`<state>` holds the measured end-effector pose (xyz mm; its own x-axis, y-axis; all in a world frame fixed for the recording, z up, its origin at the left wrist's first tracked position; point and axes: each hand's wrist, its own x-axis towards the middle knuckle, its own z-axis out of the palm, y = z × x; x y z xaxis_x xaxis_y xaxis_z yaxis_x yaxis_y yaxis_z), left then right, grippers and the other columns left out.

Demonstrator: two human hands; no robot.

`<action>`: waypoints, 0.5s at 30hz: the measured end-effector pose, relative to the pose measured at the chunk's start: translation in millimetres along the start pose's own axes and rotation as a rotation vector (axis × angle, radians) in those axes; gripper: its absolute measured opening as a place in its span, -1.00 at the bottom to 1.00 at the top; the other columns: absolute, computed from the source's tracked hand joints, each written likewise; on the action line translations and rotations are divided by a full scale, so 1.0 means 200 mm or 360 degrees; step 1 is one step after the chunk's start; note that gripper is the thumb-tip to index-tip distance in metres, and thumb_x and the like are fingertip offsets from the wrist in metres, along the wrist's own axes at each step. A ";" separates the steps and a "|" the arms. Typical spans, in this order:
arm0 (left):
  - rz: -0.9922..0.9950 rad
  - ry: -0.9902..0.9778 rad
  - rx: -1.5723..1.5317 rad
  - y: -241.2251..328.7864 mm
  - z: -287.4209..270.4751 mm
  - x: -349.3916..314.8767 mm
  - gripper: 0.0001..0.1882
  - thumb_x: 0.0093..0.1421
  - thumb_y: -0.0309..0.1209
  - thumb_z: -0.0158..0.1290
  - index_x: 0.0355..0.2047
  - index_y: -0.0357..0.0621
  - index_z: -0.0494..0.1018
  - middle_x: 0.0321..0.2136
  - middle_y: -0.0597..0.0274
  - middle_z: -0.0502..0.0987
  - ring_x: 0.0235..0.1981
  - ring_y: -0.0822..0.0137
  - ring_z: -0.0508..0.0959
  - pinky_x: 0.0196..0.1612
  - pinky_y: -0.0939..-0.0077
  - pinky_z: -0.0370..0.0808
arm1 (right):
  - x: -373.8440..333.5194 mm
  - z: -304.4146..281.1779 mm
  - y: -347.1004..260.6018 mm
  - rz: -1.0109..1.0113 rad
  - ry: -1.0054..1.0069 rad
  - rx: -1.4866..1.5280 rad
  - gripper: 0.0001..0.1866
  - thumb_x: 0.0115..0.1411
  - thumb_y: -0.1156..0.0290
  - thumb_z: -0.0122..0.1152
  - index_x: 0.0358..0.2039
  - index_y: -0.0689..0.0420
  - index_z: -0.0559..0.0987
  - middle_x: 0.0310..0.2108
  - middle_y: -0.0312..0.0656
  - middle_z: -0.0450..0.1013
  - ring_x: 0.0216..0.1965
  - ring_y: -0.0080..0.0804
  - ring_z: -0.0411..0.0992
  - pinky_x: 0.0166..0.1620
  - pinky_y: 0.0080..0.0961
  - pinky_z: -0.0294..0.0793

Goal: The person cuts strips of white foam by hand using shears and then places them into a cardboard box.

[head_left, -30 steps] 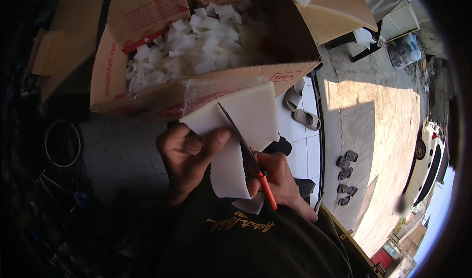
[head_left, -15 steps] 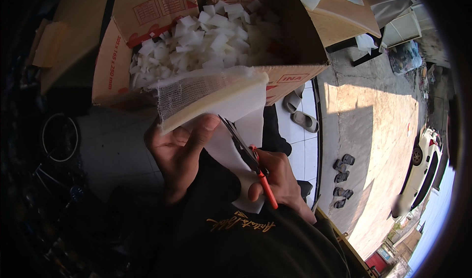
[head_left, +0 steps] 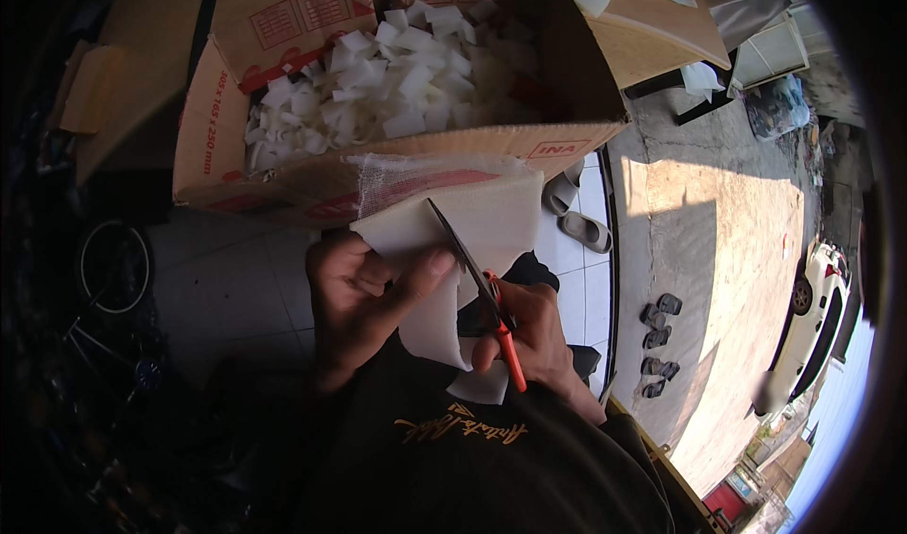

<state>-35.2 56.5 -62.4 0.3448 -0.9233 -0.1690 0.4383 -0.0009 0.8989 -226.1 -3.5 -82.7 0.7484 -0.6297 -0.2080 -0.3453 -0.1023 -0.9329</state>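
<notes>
A white, soft-looking sheet (head_left: pixel 482 215) with a gauzy mesh edge (head_left: pixel 402 180) hangs in front of the cardboard box. My left hand (head_left: pixel 364 298) pinches its near left part, thumb on top. Scissors (head_left: pixel 508 350) with orange handles sit in my right hand (head_left: pixel 543 331), fingers through the loops. Their blades point up and left across the sheet, the tip close to its upper part. Below the blades a white strip (head_left: pixel 430 324) curls down beside my left thumb. Another white piece (head_left: pixel 480 385) lies on my dark clothing, under the scissors' handles.
The open cardboard box (head_left: pixel 203 156) holds a heap of small white cut pieces (head_left: pixel 406 80). Grey slippers (head_left: pixel 586 232) rest on the white tiles to the right. Farther right are several dark sandals (head_left: pixel 656 335) and a white car (head_left: pixel 812 321). A wheel (head_left: pixel 115 265) stands at left.
The sheet and my left hand have shifted right and slightly down. The scissors now overlap the sheet's upper part, and a curled strip hangs lower, apart from the piece on my clothing.
</notes>
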 end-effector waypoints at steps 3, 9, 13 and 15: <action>0.0320 0.0056 0.0028 0.05 0.05 0.03 -0.63 0.06 -0.58 0.19 -0.13 -0.44 0.37 -0.27 0.04 0.54 -0.24 0.38 0.56 -0.15 0.50 0.50 | 0.00 0.01 0.00 -0.0011 0.0018 0.0024 -0.39 -0.25 0.00 0.53 -0.60 0.26 0.38 -0.78 -0.16 0.22 -0.75 -0.23 0.27 -0.58 -0.39 0.22; 0.0620 0.0353 0.0107 0.01 0.03 0.07 -0.73 0.09 -0.57 0.19 -0.23 -0.44 0.41 -0.35 0.11 0.54 -0.33 0.44 0.53 -0.22 0.56 0.47 | -0.02 0.00 0.04 -0.0005 -0.0055 -0.0042 -0.32 -0.27 -0.11 0.50 -0.53 0.28 0.42 -0.77 -0.15 0.23 -0.73 -0.21 0.28 -0.57 -0.39 0.24; 0.0682 0.0371 0.0179 0.00 0.04 0.06 -0.85 0.08 -0.59 0.19 -0.35 -0.41 0.47 -0.43 0.16 0.55 -0.40 0.49 0.51 -0.31 0.62 0.43 | 0.00 0.01 0.05 -0.0155 0.0039 -0.0069 -0.17 -0.31 -0.34 0.38 -0.49 0.28 0.40 -0.70 -0.10 0.26 -0.67 -0.13 0.30 -0.55 -0.35 0.25; 0.0633 0.0279 0.0211 0.00 0.04 0.06 -0.85 0.05 -0.59 0.21 -0.38 -0.38 0.48 -0.44 0.17 0.55 -0.42 0.50 0.50 -0.33 0.63 0.42 | 0.00 0.00 0.04 -0.0089 0.0018 -0.0034 -0.12 -0.32 -0.41 0.32 -0.46 0.30 0.39 -0.67 -0.08 0.26 -0.65 -0.11 0.30 -0.53 -0.33 0.26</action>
<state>-37.4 41.9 -62.4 0.6054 -0.7828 0.1443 0.1371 0.2811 0.9498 -228.3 -4.4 -91.0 0.7608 -0.6310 -0.1521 -0.3149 -0.1540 -0.9366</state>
